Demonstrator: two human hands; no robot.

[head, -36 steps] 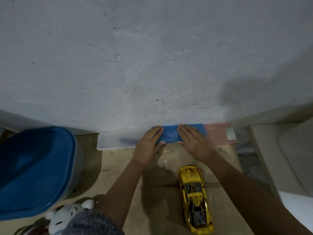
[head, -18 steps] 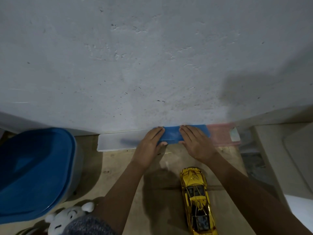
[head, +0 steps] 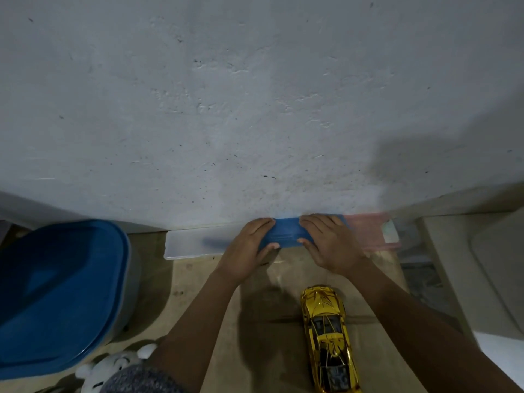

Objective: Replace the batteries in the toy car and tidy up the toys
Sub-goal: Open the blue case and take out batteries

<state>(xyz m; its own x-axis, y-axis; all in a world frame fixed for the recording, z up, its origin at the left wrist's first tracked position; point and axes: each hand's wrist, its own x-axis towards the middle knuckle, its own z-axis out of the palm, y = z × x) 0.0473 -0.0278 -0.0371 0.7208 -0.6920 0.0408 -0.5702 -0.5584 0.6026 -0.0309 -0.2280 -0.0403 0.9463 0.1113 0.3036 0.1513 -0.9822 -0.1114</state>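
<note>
A gold toy car [head: 329,338] lies on the tan floor at the lower right, nose toward the wall. Against the foot of the wall sits a small blue case [head: 286,232]. My left hand [head: 248,251] grips its left end, thumb on the near edge. My right hand [head: 330,242] grips its right end, thumb tucked under the front. The case's ends are hidden under my fingers. A translucent white case [head: 195,245] lies just left of it and a pink one [head: 368,231] just right.
A large bin with a blue lid [head: 59,293] stands at the left. A white plush toy [head: 113,367] peeks out at the bottom left beside a grey sleeve. A beige ledge [head: 470,265] runs along the right. The rough grey wall fills the upper view.
Both hands have stayed on the blue case; the thumbs have curled tighter onto its near edge. The view has shifted slightly.
</note>
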